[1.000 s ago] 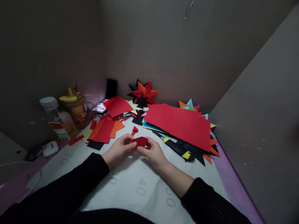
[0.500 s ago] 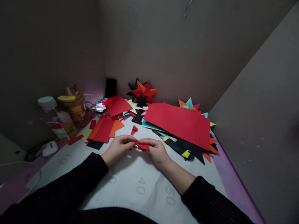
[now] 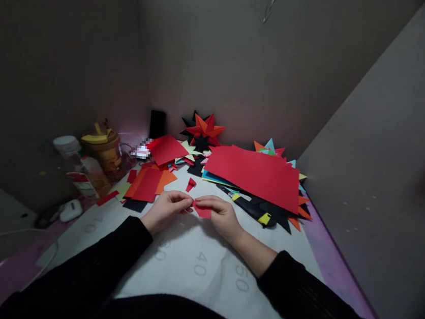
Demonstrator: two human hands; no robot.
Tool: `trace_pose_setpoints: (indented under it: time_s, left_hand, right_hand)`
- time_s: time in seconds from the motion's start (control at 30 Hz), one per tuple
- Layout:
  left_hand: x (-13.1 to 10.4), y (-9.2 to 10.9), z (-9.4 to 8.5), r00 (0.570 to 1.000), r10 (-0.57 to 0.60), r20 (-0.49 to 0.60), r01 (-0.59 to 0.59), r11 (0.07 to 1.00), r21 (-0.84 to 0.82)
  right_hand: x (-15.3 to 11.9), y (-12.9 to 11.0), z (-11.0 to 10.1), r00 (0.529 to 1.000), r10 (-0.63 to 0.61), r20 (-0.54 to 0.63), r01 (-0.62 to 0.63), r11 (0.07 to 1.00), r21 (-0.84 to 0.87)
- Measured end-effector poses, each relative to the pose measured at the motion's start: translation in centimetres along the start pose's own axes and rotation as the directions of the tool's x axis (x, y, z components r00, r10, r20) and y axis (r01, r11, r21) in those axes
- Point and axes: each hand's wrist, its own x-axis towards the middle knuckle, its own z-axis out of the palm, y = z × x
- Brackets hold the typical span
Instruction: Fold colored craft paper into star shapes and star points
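Observation:
Between my hands, above the white mat (image 3: 180,273), is a small piece of red paper (image 3: 202,211), partly hidden by fingers. My left hand (image 3: 166,209) is closed, its thumb and fingertips pinching the paper's left end. The fingers of my right hand (image 3: 225,216) lie over the paper's upper edge and right side, gripping it. Just beyond my fingertips a small folded red paper piece (image 3: 190,184) lies on the mat. To the left are loose red sheets (image 3: 147,185) on top of orange paper (image 3: 167,179).
A stack of large red sheets (image 3: 252,174) lies at the back right, with a black and yellow utility knife (image 3: 249,208) before it. Folded paper stars (image 3: 204,130) stand by the back wall. On the left are a white-capped bottle (image 3: 90,173), a brown cup (image 3: 102,147) and a white case (image 3: 70,211).
My right fingers have shifted on the red paper, and more of its face now shows below them. My left hand has moved very slightly left. The things around are unmoved.

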Motion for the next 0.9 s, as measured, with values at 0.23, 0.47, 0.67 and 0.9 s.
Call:
trace_pose_setpoints:
  time_s: [0.23,0.47,0.67,0.9]
  left_hand:
    - [-0.5,1.3,0.5,0.976,0.151,-0.154,-0.107,0.959,0.264]
    - [-1.0,0.3,0.6,0.844,0.536,0.001,-0.423,0.665,0.616]
    - [-1.2,0.5,0.7,0.817,0.572,0.072,-0.472,0.592,0.653]
    - [-1.2,0.8,0.9,0.872,0.489,0.026,-0.412,0.705,0.577]
  right_hand:
    - [0.0,-0.3,-0.1,0.989,0.105,-0.101,-0.105,0.994,-0.001]
    - [0.0,-1.3,0.3,0.978,-0.204,0.05,0.207,0.886,-0.415]
    - [0.0,-1.1,0.7,0.988,-0.147,0.053,0.156,0.895,-0.418]
    - [0.0,-1.4,0.6,1.0,-0.005,0.018,0.01,0.943,-0.332]
